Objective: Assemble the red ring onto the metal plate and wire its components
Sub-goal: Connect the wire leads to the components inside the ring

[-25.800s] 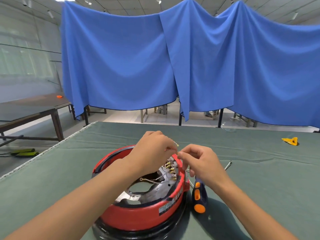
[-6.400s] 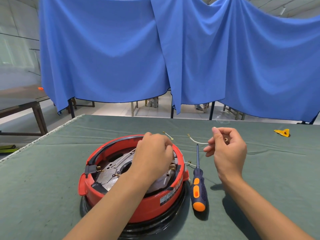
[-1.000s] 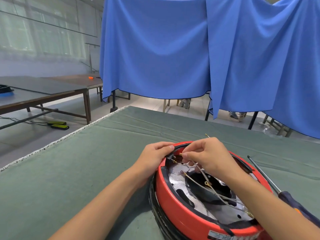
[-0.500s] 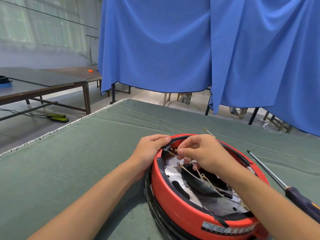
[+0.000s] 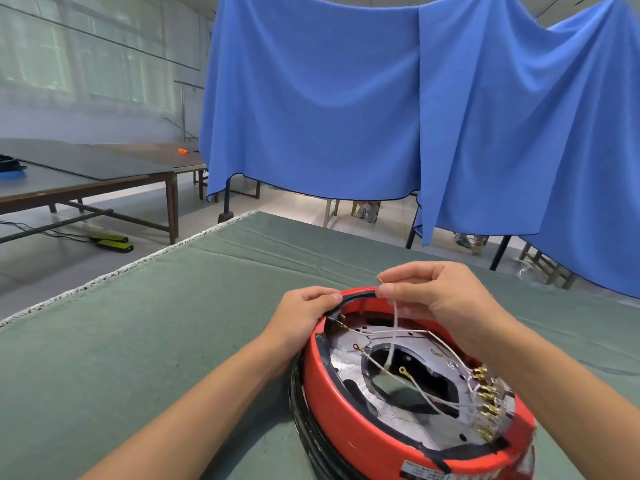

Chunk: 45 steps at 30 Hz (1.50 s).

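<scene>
The red ring (image 5: pixel 349 414) sits around the metal plate (image 5: pixel 349 363) on a black base, low and right of centre. My left hand (image 5: pixel 304 311) grips the ring's far left rim with its fingers curled over the black edge. My right hand (image 5: pixel 436 296) pinches a white wire (image 5: pixel 394 332) by its brass end, lifted just above the far rim. The wire hangs down into the plate's central opening. Other white wires cross the plate to a row of brass terminals (image 5: pixel 486 400) at the right rim.
The assembly rests on a green cloth-covered table (image 5: pixel 173 341) whose white-fringed edge runs along the left. Blue curtains (image 5: pixel 346 98) hang behind. Dark tables (image 5: pixel 86 174) stand at the far left, with cables on the floor.
My right hand has lifted from the terminals at the far left of the ring, drawing a wire end up above the rim. The view has shifted left and the screwdriver is out of sight.
</scene>
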### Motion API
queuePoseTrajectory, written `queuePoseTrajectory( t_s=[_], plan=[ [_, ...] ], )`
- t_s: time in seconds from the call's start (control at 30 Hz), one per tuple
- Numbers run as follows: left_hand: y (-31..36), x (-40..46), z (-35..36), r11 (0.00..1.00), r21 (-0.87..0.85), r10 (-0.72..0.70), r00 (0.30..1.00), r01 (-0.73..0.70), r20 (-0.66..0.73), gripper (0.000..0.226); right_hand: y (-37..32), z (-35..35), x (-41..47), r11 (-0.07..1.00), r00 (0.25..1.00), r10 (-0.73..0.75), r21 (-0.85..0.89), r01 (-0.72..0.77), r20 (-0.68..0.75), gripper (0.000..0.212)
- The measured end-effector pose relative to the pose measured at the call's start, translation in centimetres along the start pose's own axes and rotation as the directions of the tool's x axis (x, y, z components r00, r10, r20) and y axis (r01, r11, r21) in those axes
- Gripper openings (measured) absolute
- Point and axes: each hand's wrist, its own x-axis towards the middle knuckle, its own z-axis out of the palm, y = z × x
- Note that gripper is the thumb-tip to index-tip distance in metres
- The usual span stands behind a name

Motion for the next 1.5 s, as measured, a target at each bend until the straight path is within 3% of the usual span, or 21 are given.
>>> queuePoseTrajectory(
  t_s=[0.07,0.13,0.27,0.43,0.63,0.83,1.17,1.27,1.4,1.5],
  plan=[
    [0.2,0.0,-0.1,0.997,0.062,0.046,0.999,-0.045,-0.015,0.011,-0.4,-0.3,0.1,0.911,0.95,-0.277,-0.353,0.213,-0.141,0.016],
    [0.6,-0.1,-0.3,0.964,0.218,0.168,0.984,-0.153,-0.051,0.01,-0.4,0.5,-0.2,0.785,0.876,-0.464,-0.52,0.338,-0.131,0.02],
    [2.2,-1.1,-0.2,0.824,0.411,0.447,0.893,-0.39,-0.05,0.015,0.9,2.6,-0.4,0.657,0.82,-0.571,-0.617,0.433,-0.032,0.016],
    [3.0,-2.2,0.3,0.825,0.373,0.465,0.885,-0.425,-0.019,0.015,1.6,3.9,-0.4,0.61,0.776,-0.63,-0.611,0.504,0.012,0.022],
    [3.1,-2.4,-0.4,0.887,0.265,0.371,0.925,-0.379,0.081,0.016,2.0,3.7,-0.7,0.629,0.786,-0.618,-0.579,0.518,0.033,0.024],
    [3.1,-2.6,-0.5,0.847,0.29,0.438,0.894,-0.445,0.095,0.015,1.6,3.3,-0.7,0.826,0.877,-0.48,-0.337,0.451,-0.004,0.011],
    [2.5,-2.6,-0.4,0.805,0.353,0.466,0.876,-0.477,0.12,0.013,1.3,2.1,-0.4,0.839,0.92,-0.374,-0.38,0.39,0.117,0.005],
    [2.3,-2.7,-0.3,0.826,0.34,0.438,0.892,-0.45,0.117,0.013,1.5,2.1,-0.3,0.802,0.916,-0.384,-0.448,0.395,0.121,0.009],
    [1.6,-2.7,0.1,0.785,0.466,0.467,0.884,-0.409,-0.011,0.011,2.0,2.2,0.1,0.6,0.893,-0.432,-0.699,0.388,0.125,0.007],
    [1.4,-2.9,0.4,0.753,0.534,0.499,0.863,-0.385,-0.082,0.013,2.5,2.4,0.2,0.551,0.912,-0.38,-0.753,0.359,0.157,0.007]
  ],
)
